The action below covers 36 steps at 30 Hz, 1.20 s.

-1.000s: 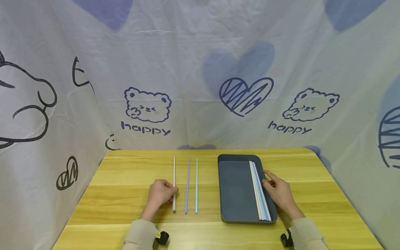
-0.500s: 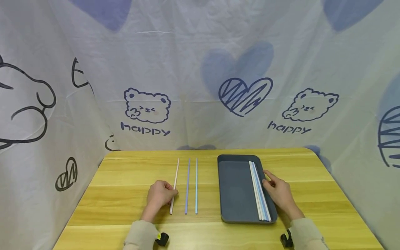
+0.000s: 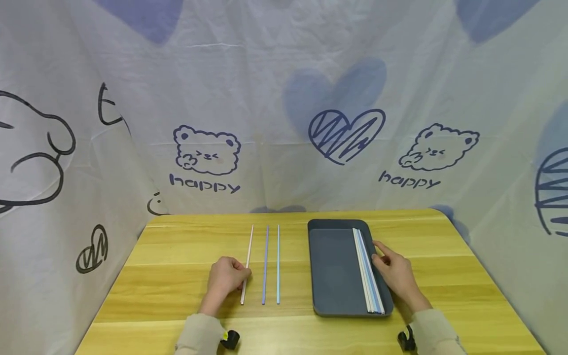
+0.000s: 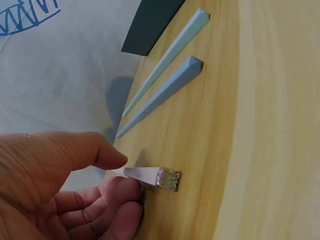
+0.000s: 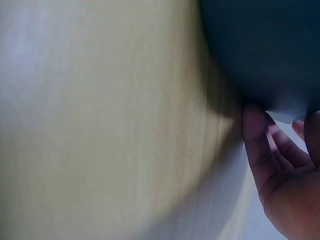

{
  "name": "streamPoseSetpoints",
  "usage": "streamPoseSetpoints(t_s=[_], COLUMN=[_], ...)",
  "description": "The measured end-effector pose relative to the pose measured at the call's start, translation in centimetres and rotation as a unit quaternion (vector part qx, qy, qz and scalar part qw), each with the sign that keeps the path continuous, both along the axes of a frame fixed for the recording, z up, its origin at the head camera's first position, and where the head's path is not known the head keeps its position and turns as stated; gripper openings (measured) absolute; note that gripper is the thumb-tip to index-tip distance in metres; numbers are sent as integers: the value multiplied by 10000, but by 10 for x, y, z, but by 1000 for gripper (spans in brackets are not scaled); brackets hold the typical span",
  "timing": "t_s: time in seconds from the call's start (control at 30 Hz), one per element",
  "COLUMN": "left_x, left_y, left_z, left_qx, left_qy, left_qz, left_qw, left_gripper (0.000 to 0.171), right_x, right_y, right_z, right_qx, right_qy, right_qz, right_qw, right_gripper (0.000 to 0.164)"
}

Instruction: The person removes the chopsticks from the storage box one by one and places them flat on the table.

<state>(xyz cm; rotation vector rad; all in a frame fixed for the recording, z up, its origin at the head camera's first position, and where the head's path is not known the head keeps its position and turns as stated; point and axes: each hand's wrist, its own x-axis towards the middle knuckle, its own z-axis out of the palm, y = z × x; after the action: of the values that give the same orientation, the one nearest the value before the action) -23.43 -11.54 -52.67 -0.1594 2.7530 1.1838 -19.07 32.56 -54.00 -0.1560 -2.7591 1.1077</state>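
My left hand [image 3: 225, 277] pinches a pale pink chopstick [image 3: 250, 246] between thumb and fingers, near its thick end. In the left wrist view that square end [image 4: 168, 180] looks rough and speckled and sticks out past the fingertips. Just right of it lie a purple chopstick [image 3: 266, 266] and a light blue chopstick [image 3: 278, 266], roughly parallel. My right hand [image 3: 397, 273] grips the right wall of a dark grey tray [image 3: 333, 315], thumb at the rim. Inside, along the tray's right side, rests a bundle of white and blue chopsticks [image 3: 368, 271].
A wood-grain table [image 3: 168, 276] carries everything. White cloth [image 3: 266, 98] printed with hearts and bears hangs behind it and at both sides. The tray's bare floor spans its left part. Black wrist cameras [image 3: 230, 339] sit by both cuffs.
The pink chopstick in my left hand has tilted, its far tip going right and its near end left; it looks thinner than before. The right hand and tray stay put.
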Motion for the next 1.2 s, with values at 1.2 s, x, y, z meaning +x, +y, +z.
streamPoseSetpoints(t_s=[1.2], left_x=[5], left_y=[161], left_z=[45], left_qx=[1076], left_qy=[1630], left_qz=[-1538], left_qw=[9686], left_gripper=[10], right_x=[-1], right_y=[0], right_z=[0], right_qx=[-13], right_qy=[-88], right_qz=[-95], right_qw=[9999], right_gripper=[49])
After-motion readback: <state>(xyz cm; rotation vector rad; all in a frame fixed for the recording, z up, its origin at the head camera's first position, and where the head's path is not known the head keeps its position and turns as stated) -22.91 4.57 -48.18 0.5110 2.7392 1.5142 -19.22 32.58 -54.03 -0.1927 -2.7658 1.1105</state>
